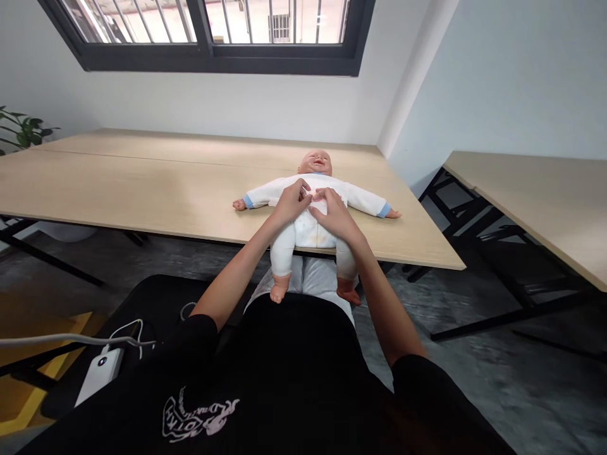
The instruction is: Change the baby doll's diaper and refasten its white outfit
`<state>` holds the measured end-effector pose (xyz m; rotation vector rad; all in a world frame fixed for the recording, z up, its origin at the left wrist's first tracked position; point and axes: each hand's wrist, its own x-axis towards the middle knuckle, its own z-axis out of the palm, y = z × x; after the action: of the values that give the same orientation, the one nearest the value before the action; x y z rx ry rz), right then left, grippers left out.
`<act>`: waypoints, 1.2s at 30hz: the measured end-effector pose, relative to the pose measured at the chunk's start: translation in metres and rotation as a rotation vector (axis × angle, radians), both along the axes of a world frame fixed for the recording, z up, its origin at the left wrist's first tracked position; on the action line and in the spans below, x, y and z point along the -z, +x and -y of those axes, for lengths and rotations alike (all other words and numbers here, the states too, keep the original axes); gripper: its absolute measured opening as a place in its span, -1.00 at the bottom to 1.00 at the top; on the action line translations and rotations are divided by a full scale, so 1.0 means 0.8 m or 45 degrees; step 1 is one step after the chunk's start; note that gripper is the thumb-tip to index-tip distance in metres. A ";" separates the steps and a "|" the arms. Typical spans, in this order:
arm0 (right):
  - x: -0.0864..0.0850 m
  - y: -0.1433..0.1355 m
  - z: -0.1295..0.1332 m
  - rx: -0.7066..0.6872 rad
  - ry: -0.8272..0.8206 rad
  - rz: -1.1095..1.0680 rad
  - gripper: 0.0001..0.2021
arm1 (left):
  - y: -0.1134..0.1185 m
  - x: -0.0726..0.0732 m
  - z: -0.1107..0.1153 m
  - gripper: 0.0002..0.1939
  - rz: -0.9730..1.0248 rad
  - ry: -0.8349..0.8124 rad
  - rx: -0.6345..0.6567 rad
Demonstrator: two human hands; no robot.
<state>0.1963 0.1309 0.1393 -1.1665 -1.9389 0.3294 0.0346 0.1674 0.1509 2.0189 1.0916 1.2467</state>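
A baby doll (317,163) lies on its back, head toward the window. It wears a white long-sleeved top (363,197) with blue cuffs. Around its hips is a white diaper (315,232). My left hand (293,201) rests at the diaper's front waist with bent fingers closed on its upper edge. Close beside it, my right hand (334,213) grips the same edge, thumb below and fingers above. The fingers hide most of the waistband. The doll's white cloth legs hang over the table's front edge, and its bare feet are above my lap.
The light wooden table (156,189) runs far to the left beneath a barred window (275,57). Another table (535,196) stands at the right across a gap. A white power bank (100,374) with a cable lies on a black chair (147,309) at my left.
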 end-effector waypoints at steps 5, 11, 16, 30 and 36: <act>0.002 -0.003 -0.002 0.019 0.032 -0.097 -0.80 | 0.001 0.005 0.003 -0.79 -0.197 0.137 -0.019; 0.000 0.002 0.002 0.066 0.150 -0.261 -0.69 | -0.006 0.012 0.028 -0.95 -0.433 0.349 -0.031; 0.005 0.022 0.016 0.178 0.170 -0.246 -0.57 | -0.014 0.018 0.050 -0.68 -0.522 0.354 -0.018; 0.027 0.020 0.034 0.165 -0.079 -0.078 -0.36 | -0.020 0.013 0.062 -0.53 -0.515 0.116 0.040; 0.025 0.024 0.037 0.061 -0.096 -0.276 -0.47 | -0.025 0.021 0.061 -0.66 0.048 -0.007 0.115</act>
<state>0.2157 0.1014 0.1190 -1.1732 -1.7201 0.4868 0.0144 0.1186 0.1342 2.0092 0.9745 1.2294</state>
